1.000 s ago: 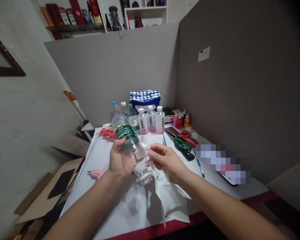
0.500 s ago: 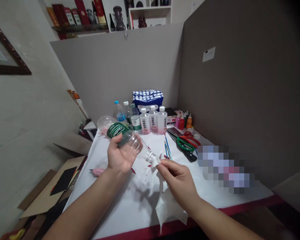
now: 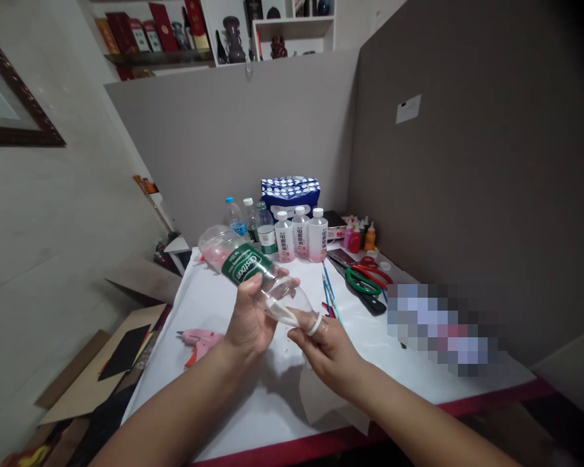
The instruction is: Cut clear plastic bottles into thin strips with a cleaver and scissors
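Note:
My left hand is closed around a clear plastic bottle with a green label, tilted with its neck down toward the right. At the neck, my right hand is closed, thumb below and index finger along the bottle's shoulder. A white ring shows around that finger; whether the finger is inside the neck I cannot tell. A strip of white material shows at the shoulder, near the fingertip. Under my right hand a thin white sheet hangs at the table's front edge.
A pink glue gun lies left of my hands. Several bottles and a blue packet stand at the back. Scissors, brushes and paint bottles are to the right. Grey panels border the table.
The bottle and both hands have shifted slightly right and down. My right index finger has moved from pinching white material at the mouth to the bottle's shoulder. The white sheet hangs lower.

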Tool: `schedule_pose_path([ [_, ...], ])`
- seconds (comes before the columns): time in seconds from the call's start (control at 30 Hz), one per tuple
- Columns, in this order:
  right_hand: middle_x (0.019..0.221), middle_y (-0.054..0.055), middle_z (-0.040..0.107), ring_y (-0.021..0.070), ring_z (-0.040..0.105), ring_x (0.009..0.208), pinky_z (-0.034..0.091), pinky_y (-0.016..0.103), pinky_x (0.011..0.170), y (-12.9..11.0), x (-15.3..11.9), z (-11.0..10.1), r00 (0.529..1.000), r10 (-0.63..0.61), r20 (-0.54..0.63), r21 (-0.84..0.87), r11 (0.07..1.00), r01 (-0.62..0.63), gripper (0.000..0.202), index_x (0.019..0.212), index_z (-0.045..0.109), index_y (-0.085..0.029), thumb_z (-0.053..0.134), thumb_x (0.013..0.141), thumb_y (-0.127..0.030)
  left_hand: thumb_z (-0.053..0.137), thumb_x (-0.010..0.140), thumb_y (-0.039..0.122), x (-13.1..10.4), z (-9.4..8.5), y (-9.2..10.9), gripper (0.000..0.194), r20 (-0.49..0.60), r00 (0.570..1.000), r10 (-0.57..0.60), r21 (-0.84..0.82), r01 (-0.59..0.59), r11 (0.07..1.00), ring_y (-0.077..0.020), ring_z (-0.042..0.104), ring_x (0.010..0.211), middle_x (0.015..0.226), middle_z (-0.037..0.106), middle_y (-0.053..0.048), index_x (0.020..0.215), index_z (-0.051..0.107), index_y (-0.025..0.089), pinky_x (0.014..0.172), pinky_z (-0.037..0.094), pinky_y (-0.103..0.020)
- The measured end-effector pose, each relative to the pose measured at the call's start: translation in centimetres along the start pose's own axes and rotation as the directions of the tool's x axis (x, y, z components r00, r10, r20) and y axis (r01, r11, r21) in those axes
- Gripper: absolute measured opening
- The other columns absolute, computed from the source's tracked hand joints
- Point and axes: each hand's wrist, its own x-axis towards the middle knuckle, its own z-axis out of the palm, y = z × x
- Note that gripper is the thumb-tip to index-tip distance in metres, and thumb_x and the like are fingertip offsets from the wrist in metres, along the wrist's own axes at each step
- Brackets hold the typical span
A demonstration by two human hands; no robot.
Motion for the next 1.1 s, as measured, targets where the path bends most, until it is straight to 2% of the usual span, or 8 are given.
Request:
schedule_pose_path([
  [0.13, 0.064, -0.003, 0.046, 0.0114, 0.041, 0.058, 0.036, 0.025, 0.058, -0.5, -0.6, -0.2, 0.981, 0.176, 0.086, 0.256, 0.947, -0.192, 0.027, 0.084, 0.061, -0.020, 0.049, 0.091, -0.044, 0.067, 0.060, 0.030, -0.6, 0.0, 0.9, 0.026, 0.039, 0.999, 0.032, -0.004, -0.032, 0.999, -0.0268, 0.068, 0.084, 0.085, 0.072, -0.005, 0.080, 0.069, 0.015, 0.072, 0.053, -0.035],
  [0.3, 0.045, -0.008, 0.019, 0.0086, 0.016, 0.036, 0.021, 0.024, 0.035, -1.4, -1.3, -0.7, 0.888, 0.345, 0.304, 0.436, 0.778, -0.452, 0.054, 0.054, 0.026, -0.025, 0.016, 0.094, -0.059, 0.067, 0.059, 0.018, -0.8, -0.1, 1.7, 0.006, 0.147, 0.987, 0.062, 0.036, -0.068, 0.997, -0.0325, 0.065, 0.100, 0.080, 0.072, -0.003, 0.065, 0.065, 0.018, 0.089, 0.047, -0.041],
  [0.47, 0.060, -0.001, 0.046, 0.0127, 0.039, 0.054, 0.035, 0.026, 0.054, -1.0, -0.9, -1.8, 0.959, 0.252, -0.128, 0.193, 0.955, -0.225, 0.036, 0.065, 0.057, -0.023, 0.051, 0.086, -0.051, 0.075, 0.067, 0.030, -0.1, 0.0, 1.0, 0.018, 0.171, 0.974, 0.146, -0.011, -0.147, 0.989, -0.0297, 0.067, 0.096, 0.091, 0.073, -0.003, 0.080, 0.068, 0.020, 0.089, 0.047, -0.043],
  [0.53, 0.068, 0.001, 0.053, 0.0146, 0.043, 0.063, 0.036, 0.028, 0.062, -0.5, -0.9, -1.9, 0.972, 0.189, -0.139, 0.131, 0.976, -0.171, 0.024, 0.079, 0.067, -0.023, 0.060, 0.081, -0.046, 0.077, 0.064, 0.028, 0.2, 0.1, 0.8, 0.025, 0.137, 0.979, 0.149, -0.002, -0.151, 0.989, -0.0278, 0.067, 0.094, 0.094, 0.073, -0.004, 0.087, 0.069, 0.019, 0.089, 0.048, -0.041],
  [0.7, 0.054, -0.005, 0.042, 0.0103, 0.035, 0.048, 0.030, 0.024, 0.048, -0.5, -1.4, -1.0, 0.952, 0.302, 0.049, 0.302, 0.904, -0.302, 0.030, 0.080, 0.061, -0.021, 0.051, 0.088, -0.048, 0.075, 0.060, 0.016, 0.1, 0.4, 1.2, 0.020, 0.050, 0.993, 0.112, 0.103, -0.116, 0.988, -0.0254, 0.068, 0.087, 0.081, 0.073, -0.005, 0.079, 0.069, 0.015, 0.081, 0.050, -0.035],
  [0.87, 0.043, -0.009, 0.019, 0.0083, 0.013, 0.034, 0.019, 0.023, 0.033, -1.9, -1.3, -1.4, 0.868, 0.388, 0.309, 0.446, 0.748, -0.492, 0.057, 0.052, 0.029, -0.025, 0.013, 0.093, -0.062, 0.076, 0.060, 0.013, -0.6, 0.7, 1.8, 0.031, 0.163, 0.964, 0.210, 0.188, -0.239, 0.953, -0.0275, 0.066, 0.097, 0.093, 0.072, -0.008, 0.090, 0.070, 0.016, 0.084, 0.049, -0.033],
  [1.0, 0.058, -0.001, 0.048, 0.0116, 0.042, 0.051, 0.037, 0.025, 0.053, -1.1, -0.7, -1.4, 0.971, 0.233, -0.050, 0.187, 0.957, -0.220, 0.040, 0.069, 0.058, -0.022, 0.043, 0.091, -0.051, 0.078, 0.065, 0.025, -0.5, 0.4, 1.1, 0.035, 0.240, 0.952, 0.188, 0.158, -0.229, 0.960, -0.0313, 0.062, 0.106, 0.106, 0.069, -0.009, 0.098, 0.069, 0.018, 0.093, 0.047, -0.042],
  [1.1, 0.077, 0.002, 0.058, 0.0159, 0.051, 0.069, 0.039, 0.030, 0.069, -0.1, -0.6, -0.7, 0.997, 0.034, -0.070, -0.072, 0.997, -0.039, 0.025, 0.108, 0.063, -0.025, 0.049, 0.090, -0.037, 0.080, 0.064, 0.029, -0.3, 0.1, 0.5, 0.041, 0.196, 0.978, 0.075, 0.218, -0.118, 0.969, -0.0339, 0.060, 0.109, 0.110, 0.067, -0.010, 0.101, 0.068, 0.016, 0.094, 0.046, -0.046],
])
